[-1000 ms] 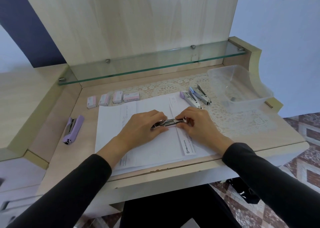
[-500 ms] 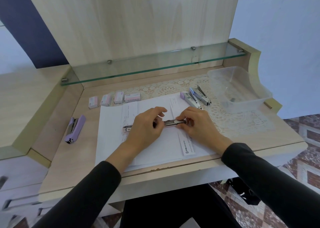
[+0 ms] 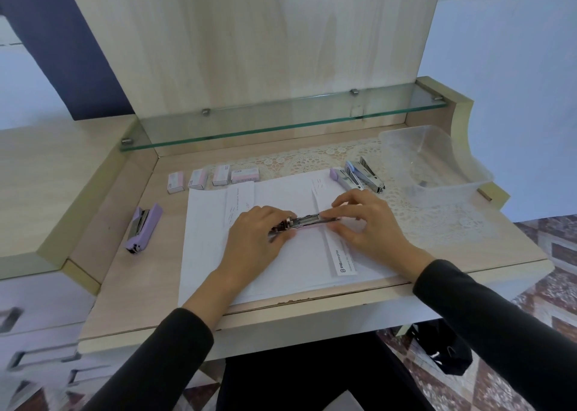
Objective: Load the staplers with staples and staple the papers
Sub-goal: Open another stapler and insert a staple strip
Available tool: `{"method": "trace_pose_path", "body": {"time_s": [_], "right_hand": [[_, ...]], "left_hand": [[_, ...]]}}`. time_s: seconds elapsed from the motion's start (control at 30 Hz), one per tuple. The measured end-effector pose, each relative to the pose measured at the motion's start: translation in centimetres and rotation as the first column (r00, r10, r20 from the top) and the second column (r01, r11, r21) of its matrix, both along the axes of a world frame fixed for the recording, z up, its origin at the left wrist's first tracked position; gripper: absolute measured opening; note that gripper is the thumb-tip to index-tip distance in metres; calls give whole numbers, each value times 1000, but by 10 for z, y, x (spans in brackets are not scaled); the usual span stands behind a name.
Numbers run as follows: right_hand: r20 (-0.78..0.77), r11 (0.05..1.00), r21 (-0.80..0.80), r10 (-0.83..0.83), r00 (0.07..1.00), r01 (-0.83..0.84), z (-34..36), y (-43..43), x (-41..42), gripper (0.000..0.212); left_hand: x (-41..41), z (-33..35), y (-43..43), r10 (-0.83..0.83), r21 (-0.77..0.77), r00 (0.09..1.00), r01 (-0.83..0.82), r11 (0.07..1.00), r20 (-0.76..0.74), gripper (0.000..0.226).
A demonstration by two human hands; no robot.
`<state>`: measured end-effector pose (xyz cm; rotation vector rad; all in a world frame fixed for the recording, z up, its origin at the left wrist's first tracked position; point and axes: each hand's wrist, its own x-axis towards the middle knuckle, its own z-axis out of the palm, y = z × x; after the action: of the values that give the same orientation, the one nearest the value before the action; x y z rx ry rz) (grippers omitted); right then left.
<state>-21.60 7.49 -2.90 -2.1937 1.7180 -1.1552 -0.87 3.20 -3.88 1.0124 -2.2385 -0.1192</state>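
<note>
Open stapler (image 3: 307, 221) is lying on papers (image 3: 299, 263) mid-surface (image 3: 156, 273). Left hand (image 3: 254, 238) fingers are curling round its 9 o'clock end; right hand (image 3: 368, 220) fingers are pinching its 3 o'clock end. Purple stapler (image 3: 143, 228) is sitting at 9 o'clock.

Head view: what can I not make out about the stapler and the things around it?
All in the head view.
Stapler: left end hidden under the left hand, right tip under the right hand; staples inside too small to tell.
Staple boxes: print too small to read.
Clear plastic container: small dark item inside is blurred.
</note>
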Motion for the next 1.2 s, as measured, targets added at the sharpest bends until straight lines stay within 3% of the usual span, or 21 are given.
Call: {"method": "trace_pose_path", "body": {"time_s": [0.27, 0.63, 0.73, 0.87, 1.2], "right_hand": [[-123, 999, 24, 46, 991, -43, 4, 6, -5, 23], [-233, 999, -20, 36, 972, -42, 9, -2, 23, 19], [-159, 999, 11, 55, 986, -54, 7, -3, 32, 17], [54, 989, 118, -100, 994, 93, 14, -3, 33, 5], [160, 928, 298, -278, 947, 222, 12, -4, 53, 6]], "left_hand": [[2, -4, -3, -8, -14, 999, 9, 1000, 39, 36], [0, -8, 0, 59, -74, 998, -60, 995, -22, 22], [0, -9, -1, 59, -98, 998, -62, 993, -30, 22], [0, -9, -1, 38, -99, 998, -43, 994, -55, 22], [0, -10, -2, 18, -110, 997, -27, 994, -79, 20]]}}
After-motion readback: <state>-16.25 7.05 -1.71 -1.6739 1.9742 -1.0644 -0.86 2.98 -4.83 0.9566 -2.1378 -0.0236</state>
